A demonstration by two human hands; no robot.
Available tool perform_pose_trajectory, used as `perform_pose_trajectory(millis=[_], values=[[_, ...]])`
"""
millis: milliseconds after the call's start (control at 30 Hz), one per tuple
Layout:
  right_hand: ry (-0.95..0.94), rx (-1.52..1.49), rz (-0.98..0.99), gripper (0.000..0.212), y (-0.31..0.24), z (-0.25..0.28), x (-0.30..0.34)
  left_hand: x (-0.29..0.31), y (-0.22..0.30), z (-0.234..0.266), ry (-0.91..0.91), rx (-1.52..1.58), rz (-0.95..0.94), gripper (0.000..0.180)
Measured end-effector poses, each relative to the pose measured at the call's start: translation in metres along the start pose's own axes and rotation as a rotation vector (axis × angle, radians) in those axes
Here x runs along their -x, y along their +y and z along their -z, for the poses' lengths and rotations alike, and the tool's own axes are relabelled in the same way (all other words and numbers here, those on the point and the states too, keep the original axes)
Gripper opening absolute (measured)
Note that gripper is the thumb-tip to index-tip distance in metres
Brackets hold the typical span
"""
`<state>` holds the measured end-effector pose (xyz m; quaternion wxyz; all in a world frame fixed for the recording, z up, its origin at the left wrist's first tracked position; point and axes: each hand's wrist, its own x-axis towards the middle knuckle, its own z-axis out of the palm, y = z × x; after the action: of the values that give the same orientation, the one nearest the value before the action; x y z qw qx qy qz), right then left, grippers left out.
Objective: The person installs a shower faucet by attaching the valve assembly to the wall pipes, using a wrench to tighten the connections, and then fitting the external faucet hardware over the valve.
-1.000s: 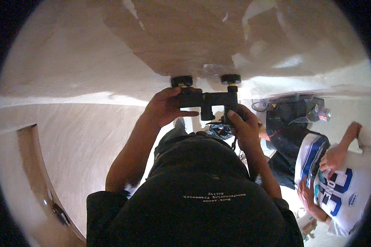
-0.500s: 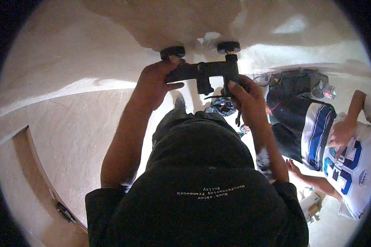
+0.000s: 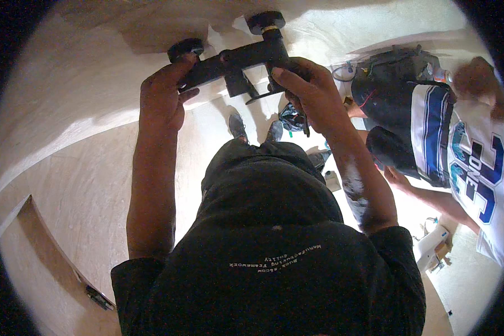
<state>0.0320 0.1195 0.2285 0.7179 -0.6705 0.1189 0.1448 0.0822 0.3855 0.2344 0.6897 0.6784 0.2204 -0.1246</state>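
A black wall-mounted mixer tap [image 3: 238,60] is held between my two hands against the pale wall. My left hand [image 3: 165,92] grips its left end, thumb and fingers around the body next to a round black cover plate [image 3: 186,49]. My right hand [image 3: 311,92] is closed around the right end, beneath another round cover plate [image 3: 266,21], where a bit of brass-coloured thread shows. A thin flat lever [image 3: 266,98] sticks out below the body. Under my right hand hangs a slim dark piece [image 3: 306,126]; its kind is unclear. My right fingertips are partly hidden.
On the right crouches another person in a white and blue jersey [image 3: 481,173], near a dark tool bag [image 3: 395,67]. A black bag [image 3: 291,119] lies on the floor by my feet. A white box-shaped thing [image 3: 433,243] is at lower right, and a recessed ledge [image 3: 56,241] at left holds a small dark object.
The mixer tap and both hands now appear higher and further left, with the tap's right end tilted up. The view has shifted too. The other person's arm has moved up.
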Motion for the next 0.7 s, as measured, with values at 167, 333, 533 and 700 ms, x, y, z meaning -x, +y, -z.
perform_pose_trajectory(millis=[167,333,533,700], values=[[-0.004,-0.017,-0.051,0.036,0.010,0.000,-0.001,-0.006,-0.019,-0.001,-0.166,0.268,0.053,0.040],[-0.030,0.010,-0.033,0.037,0.019,-0.002,-0.008,-0.023,-0.042,0.024,-0.465,0.525,0.159,0.042],[-0.021,0.032,-0.070,0.034,0.019,0.001,-0.011,-0.018,-0.028,0.012,-0.255,0.325,0.177,0.043],[-0.003,0.062,-0.099,0.039,0.010,-0.002,-0.014,-0.019,-0.032,0.006,-0.145,0.225,0.136,0.043]])
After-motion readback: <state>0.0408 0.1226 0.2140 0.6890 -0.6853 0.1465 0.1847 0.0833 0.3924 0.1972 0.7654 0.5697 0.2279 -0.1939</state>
